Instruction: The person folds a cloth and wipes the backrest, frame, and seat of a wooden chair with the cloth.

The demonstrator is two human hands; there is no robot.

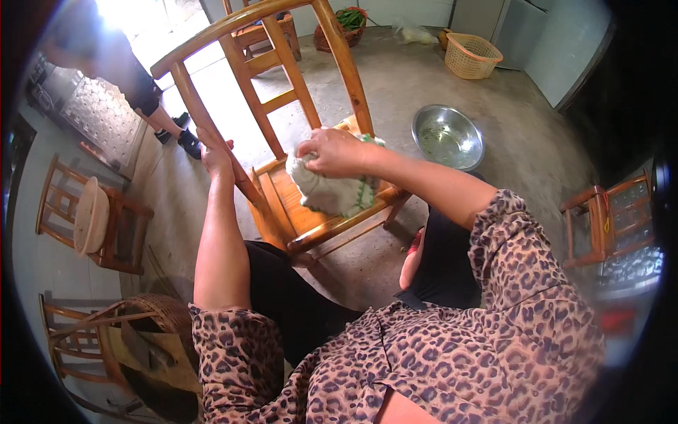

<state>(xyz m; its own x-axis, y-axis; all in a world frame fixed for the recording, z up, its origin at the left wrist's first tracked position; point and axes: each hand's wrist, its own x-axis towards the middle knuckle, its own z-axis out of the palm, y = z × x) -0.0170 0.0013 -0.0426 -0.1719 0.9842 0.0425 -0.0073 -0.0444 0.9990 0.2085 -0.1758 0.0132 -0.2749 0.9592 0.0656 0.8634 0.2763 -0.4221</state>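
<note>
A varnished wooden chair stands tilted between my knees, its slatted backrest rising away from me. My left hand grips the left upright post of that backrest. In my right hand is a white cloth with a green edge, bunched under the fingers over the seat. The cloth covers much of the wooden seat, so the surface beneath it is hidden.
A steel basin with some liquid sits on the concrete floor to the right. Farther back are a yellow plastic basket and a basket of green vegetables. Another person stands at the upper left. A chair holds a pale basin.
</note>
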